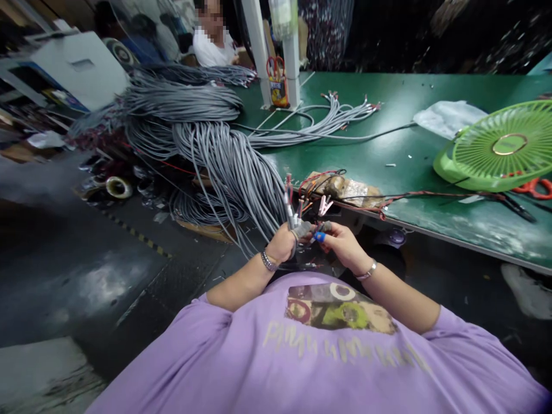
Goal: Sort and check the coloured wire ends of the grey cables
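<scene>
Close to my body, in front of the bench edge, both hands meet at the stripped ends of grey cables. My left hand (285, 240) is closed round a grey cable, with finger covers on some fingertips. Coloured wire ends (290, 198) stick up above that hand. My right hand (342, 244) is pinched, with a blue cover on one fingertip, against the small wires beside the left fingers. Exactly what its fingertips grip is too small to make out. A thick bundle of grey cables (241, 167) hangs over the bench edge to the left of my hands.
On the green bench (388, 230) lie a taped block (351, 190) with wires, a green fan (500, 146), pliers (517, 207) and orange-handled scissors (539, 187). Red-handled scissors (276, 68) hang in a holder on a post. Another person (213, 46) sits across the bench.
</scene>
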The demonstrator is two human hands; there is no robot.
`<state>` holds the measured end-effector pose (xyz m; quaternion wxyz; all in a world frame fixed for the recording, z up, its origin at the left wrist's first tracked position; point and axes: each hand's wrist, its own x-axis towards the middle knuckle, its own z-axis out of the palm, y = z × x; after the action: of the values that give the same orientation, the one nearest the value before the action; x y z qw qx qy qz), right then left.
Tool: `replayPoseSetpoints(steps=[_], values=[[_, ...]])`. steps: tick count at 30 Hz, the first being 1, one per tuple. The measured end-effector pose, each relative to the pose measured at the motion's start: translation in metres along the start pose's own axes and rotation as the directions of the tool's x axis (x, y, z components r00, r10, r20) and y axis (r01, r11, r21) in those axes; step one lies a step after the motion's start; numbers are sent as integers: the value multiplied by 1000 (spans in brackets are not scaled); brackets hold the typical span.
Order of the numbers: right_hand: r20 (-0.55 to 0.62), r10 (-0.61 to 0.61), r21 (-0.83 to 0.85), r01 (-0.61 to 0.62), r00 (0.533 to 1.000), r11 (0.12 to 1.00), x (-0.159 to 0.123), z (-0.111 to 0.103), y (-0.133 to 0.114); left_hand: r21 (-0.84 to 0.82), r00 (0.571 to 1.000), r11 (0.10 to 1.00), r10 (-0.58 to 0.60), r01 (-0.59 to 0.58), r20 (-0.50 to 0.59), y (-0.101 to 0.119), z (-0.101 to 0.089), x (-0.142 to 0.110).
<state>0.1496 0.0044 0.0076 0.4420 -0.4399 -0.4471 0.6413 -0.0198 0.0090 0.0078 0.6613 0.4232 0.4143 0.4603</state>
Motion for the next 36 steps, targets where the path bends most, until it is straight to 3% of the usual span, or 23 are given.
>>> replayPoseSetpoints(steps=[3,6,10,13,18,23,28,33,36], values=[[-11,13,53,-12,1000,999,1,5,-2,136,998,989,60,-59,-2,1,4,-2],[-14,83,188,-79,996,979,0,9,-4,238,999,971,39,-32,-24,-1,6,-5],[-27,211,346,-189,977,919,-2,11,-5,269,996,962,61,-41,-66,-1,7,-8],[-53,230,375,-194,972,907,-4,13,-5,275,999,962,19,-8,-38,2,7,-10],[-74,187,354,-149,980,923,-4,15,-3,285,998,956,-65,68,-20,6,6,-15],[-66,158,335,-127,985,934,-4,15,-3,127,984,990,-43,66,-174,7,9,-22],[-68,95,261,-75,993,963,-6,15,-1,95,965,995,-6,32,-261,11,13,-22],[-34,3,134,2,999,991,-9,9,8,88,965,996,8,16,-263,12,13,-19],[22,19,105,-21,1000,994,-9,2,10,67,971,998,9,7,-238,13,13,-18]])
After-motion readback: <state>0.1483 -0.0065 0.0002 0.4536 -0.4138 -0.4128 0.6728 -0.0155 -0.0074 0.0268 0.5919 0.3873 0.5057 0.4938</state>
